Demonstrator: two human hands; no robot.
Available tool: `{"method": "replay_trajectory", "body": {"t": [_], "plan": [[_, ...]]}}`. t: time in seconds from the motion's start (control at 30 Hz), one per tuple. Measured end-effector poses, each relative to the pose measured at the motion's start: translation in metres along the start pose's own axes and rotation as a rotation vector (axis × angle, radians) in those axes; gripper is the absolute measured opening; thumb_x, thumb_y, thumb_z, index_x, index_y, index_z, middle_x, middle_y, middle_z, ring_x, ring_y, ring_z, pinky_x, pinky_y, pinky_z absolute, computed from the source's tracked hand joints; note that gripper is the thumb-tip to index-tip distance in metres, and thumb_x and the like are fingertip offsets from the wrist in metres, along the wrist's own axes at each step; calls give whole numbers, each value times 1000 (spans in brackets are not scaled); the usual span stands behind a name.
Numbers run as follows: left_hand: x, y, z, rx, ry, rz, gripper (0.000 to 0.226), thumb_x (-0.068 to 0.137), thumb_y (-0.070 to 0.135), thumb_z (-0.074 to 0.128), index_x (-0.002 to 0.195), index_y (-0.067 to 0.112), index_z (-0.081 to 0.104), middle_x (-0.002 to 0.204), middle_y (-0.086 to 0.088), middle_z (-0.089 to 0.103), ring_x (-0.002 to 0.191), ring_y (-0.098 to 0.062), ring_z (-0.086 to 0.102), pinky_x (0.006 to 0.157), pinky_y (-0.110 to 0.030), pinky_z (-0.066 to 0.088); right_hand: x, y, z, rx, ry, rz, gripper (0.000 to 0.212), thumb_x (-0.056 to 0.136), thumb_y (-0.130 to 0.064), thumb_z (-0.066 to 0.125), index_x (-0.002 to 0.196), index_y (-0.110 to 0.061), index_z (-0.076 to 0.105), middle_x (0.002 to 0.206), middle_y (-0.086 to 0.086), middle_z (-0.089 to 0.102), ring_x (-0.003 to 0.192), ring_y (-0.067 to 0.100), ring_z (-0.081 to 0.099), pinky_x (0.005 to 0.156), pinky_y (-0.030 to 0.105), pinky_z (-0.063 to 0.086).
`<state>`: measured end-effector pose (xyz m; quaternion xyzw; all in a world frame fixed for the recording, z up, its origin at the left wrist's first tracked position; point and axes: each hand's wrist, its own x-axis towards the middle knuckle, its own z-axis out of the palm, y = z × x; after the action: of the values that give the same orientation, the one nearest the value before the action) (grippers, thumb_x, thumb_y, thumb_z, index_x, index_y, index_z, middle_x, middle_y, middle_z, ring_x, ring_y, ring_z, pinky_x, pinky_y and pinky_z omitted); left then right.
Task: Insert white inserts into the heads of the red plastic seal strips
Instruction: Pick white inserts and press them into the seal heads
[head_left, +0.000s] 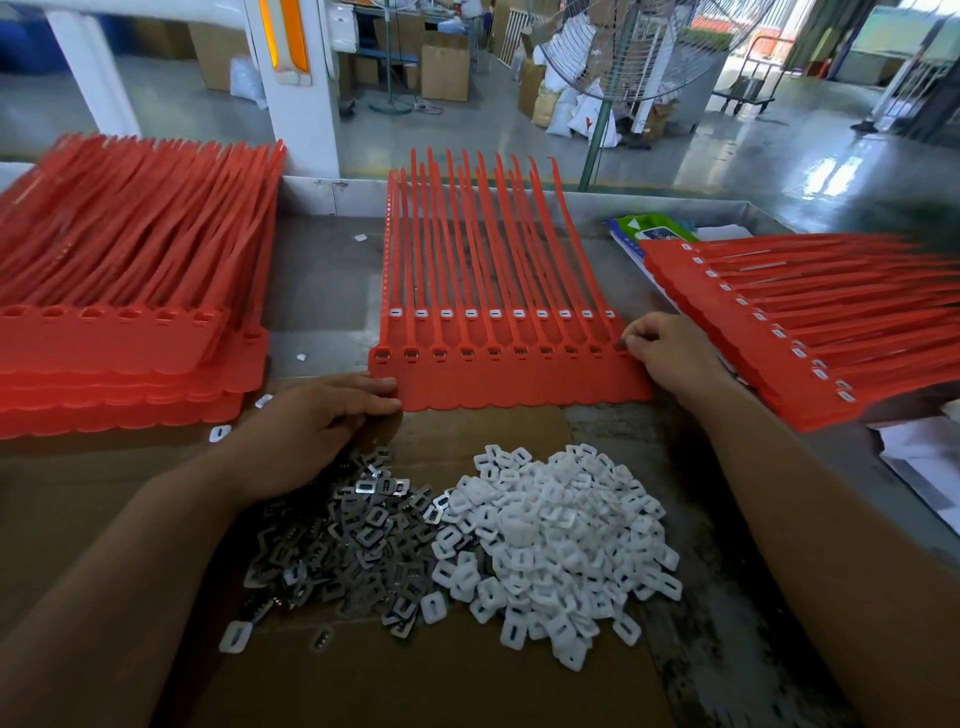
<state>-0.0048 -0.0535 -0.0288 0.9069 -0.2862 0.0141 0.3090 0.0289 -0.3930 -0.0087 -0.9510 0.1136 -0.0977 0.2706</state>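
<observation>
— Hands?
— The left hand lays straight fingers on the left corner of the red seal-strip sheet. The right hand curls its fingers at the rightmost head; grip unclear.
— The white inserts?
— Heaped just in front of that sheet.

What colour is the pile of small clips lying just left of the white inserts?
Silver-grey, metallic. The clips show best in the head view, beside the white inserts.

The red seal strips lie flat in the middle as one joined comb, tails pointing away. The near row of heads has no white yet, while the row behind is white-filled. The loose white inserts sit heaped just in front.
</observation>
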Motion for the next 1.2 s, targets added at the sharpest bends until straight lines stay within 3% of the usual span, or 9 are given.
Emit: {"method": "replay_trajectory", "body": {"t": [0.4, 0.7, 0.9, 1.2], "plan": [[1, 5, 1, 1, 4, -19, 41, 87, -8, 46, 117, 16, 61, 124, 21, 43, 121, 4, 33, 89, 10, 10, 2, 1, 2, -65, 5, -16, 14, 88, -8, 52, 90, -8, 65, 109, 11, 63, 105, 25, 55, 88, 31, 39], [1, 4, 1, -9, -10, -34, 42, 88, -6, 46, 118, 20, 60, 125, 22, 43, 123, 4, 33, 98, -1, 14, 0, 9, 9, 152, 174, 17, 9, 76, -5, 67, 85, -7, 69, 92, 8, 67, 85, 15, 58, 82, 27, 42], [0, 3, 2, -19, -7, -27, 42, 87, -7, 46, 118, 19, 60, 124, 21, 44, 123, 4, 33, 90, 9, 12, 1, 11, 10, 225, 155, 67, 11, 74, -6, 68, 82, -14, 68, 90, 4, 66, 84, 12, 56, 78, 24, 40], [0, 3, 3, -14, -1, -21, 42, 87, -6, 47, 117, 20, 61, 123, 22, 44, 122, 5, 33, 90, 8, 13, -7, 14, 17, 152, 222, -5, 13, 82, -11, 62, 94, -8, 68, 100, 6, 67, 97, 19, 59, 89, 28, 40]]}}
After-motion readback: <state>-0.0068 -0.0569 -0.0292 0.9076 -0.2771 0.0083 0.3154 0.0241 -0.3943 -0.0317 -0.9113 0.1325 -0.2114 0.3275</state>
